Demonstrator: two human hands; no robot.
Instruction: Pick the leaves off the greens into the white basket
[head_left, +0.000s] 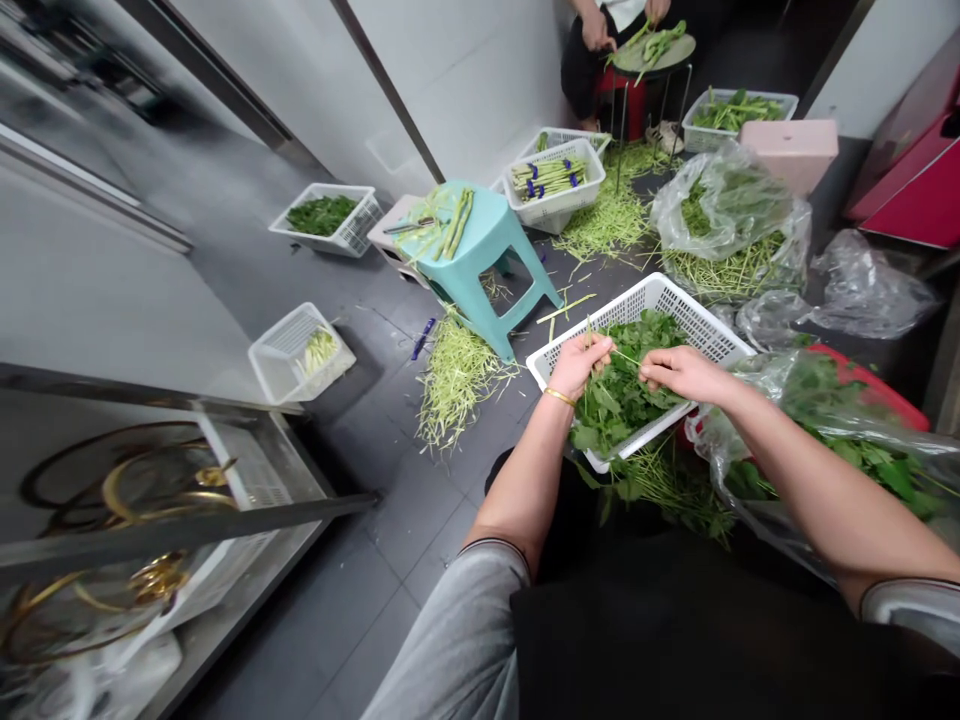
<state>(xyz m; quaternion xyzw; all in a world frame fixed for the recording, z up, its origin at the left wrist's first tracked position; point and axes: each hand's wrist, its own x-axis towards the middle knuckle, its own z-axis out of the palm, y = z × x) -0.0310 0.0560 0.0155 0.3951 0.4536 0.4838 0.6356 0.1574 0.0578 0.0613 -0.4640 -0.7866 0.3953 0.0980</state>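
Both my hands are over a white plastic basket [709, 340] filled with leafy green herbs [619, 400]. My left hand [579, 364], with a gold bangle at the wrist, is closed on a thin green stem [626, 356]. The stem stretches across to my right hand [675, 372], whose thumb and fingers pinch its other end. Below the basket's near side lies a heap of loose stems and leaves [675, 485]. Right of it, a clear plastic bag [787, 395] holds more leafy greens, partly behind my right forearm.
A turquoise stool [487, 240] bears stalks and a knife-like tool. Peelings [454, 385] litter the floor around it. Other baskets [555, 205] and a bag of greens [731, 225] stand beyond. Another person's hands [598, 30] work at a round stool. A metal rack [247, 500] is at left.
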